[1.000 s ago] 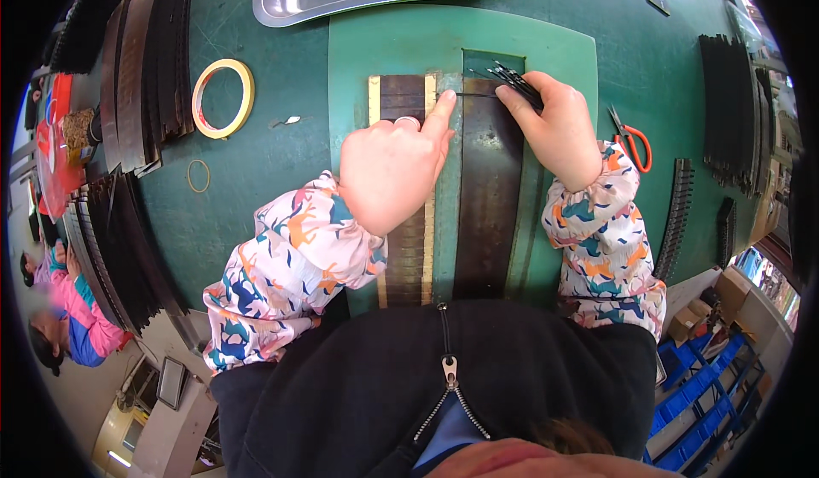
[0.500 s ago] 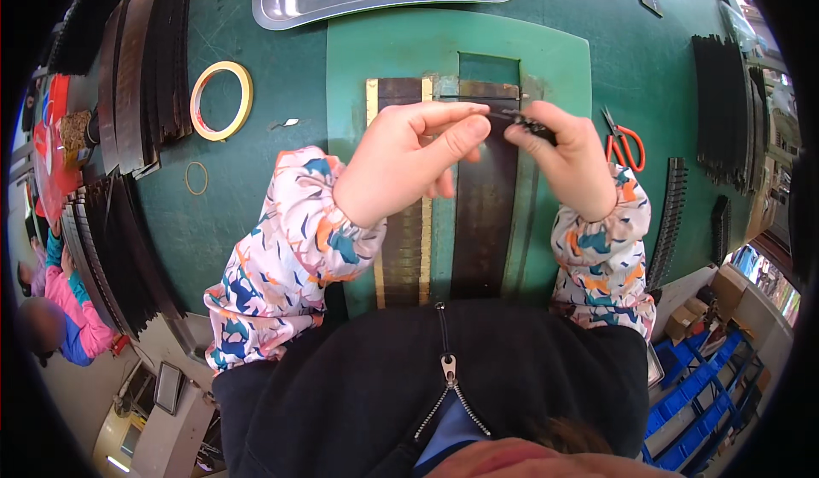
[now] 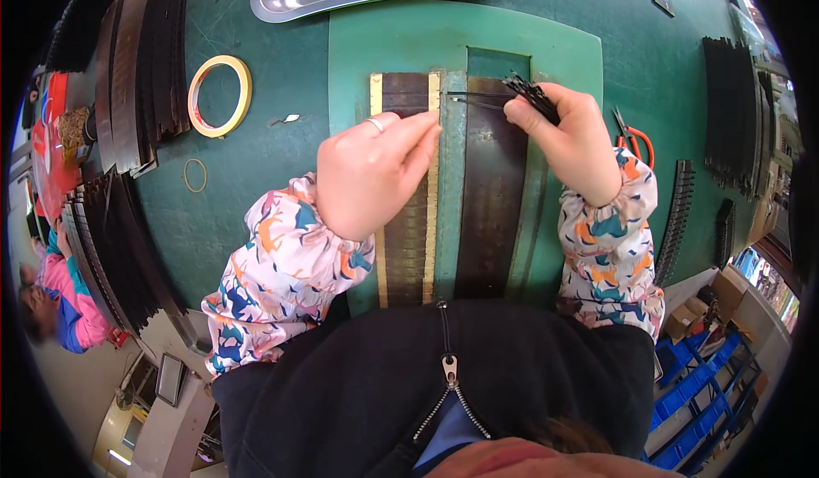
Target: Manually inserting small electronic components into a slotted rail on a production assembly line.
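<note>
My right hand (image 3: 573, 141) is closed around a bundle of thin black cables (image 3: 533, 98), their ends fanning out past the fingertips. A couple of thin black cables (image 3: 480, 95) reach left from the bundle, over the top of a dark brown strip (image 3: 493, 196). My left hand (image 3: 371, 171), palm down with a ring on one finger, has its fingertips pinched together. Those fingertips meet at the right-hand band of yellow tape (image 3: 427, 252) edging a dark plate (image 3: 403, 247). Whatever they pinch, if anything, is hidden. Beneath both hands lies a light green mat (image 3: 367, 38).
A metal tray (image 3: 392, 4) with a few black cables stands at the far edge. Left are a tape roll (image 3: 196, 102), a rubber band (image 3: 187, 175) and stacked dark strips (image 3: 162, 60). Orange-handled scissors (image 3: 641, 143) and black strips (image 3: 727, 111) lie right. A person (image 3: 72, 303) sits far left.
My left hand has moved left and down, away from the right hand, to the yellow tape. The bundle in my right hand now shows fanned ends, and loose cables lie across the strip.
</note>
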Demonstrator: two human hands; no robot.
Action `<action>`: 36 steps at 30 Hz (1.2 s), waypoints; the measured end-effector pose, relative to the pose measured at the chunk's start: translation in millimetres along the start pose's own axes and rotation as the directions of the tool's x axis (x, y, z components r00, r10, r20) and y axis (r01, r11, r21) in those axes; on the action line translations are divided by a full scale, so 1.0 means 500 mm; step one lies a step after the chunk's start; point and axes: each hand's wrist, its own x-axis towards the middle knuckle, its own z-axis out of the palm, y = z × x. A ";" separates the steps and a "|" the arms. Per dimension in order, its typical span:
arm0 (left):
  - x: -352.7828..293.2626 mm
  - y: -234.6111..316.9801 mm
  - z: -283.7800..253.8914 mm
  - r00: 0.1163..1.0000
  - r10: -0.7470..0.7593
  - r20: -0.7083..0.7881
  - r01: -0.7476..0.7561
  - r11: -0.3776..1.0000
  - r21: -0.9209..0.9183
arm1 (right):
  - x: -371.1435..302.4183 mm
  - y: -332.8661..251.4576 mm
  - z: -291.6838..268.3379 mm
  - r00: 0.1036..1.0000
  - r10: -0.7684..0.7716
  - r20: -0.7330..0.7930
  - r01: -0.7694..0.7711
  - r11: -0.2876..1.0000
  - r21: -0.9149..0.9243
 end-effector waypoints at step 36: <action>-0.003 0.021 0.019 0.955 0.053 0.292 -0.171 0.903 0.394 | -0.028 0.047 -0.063 0.993 0.101 -0.060 -0.108 0.986 -0.124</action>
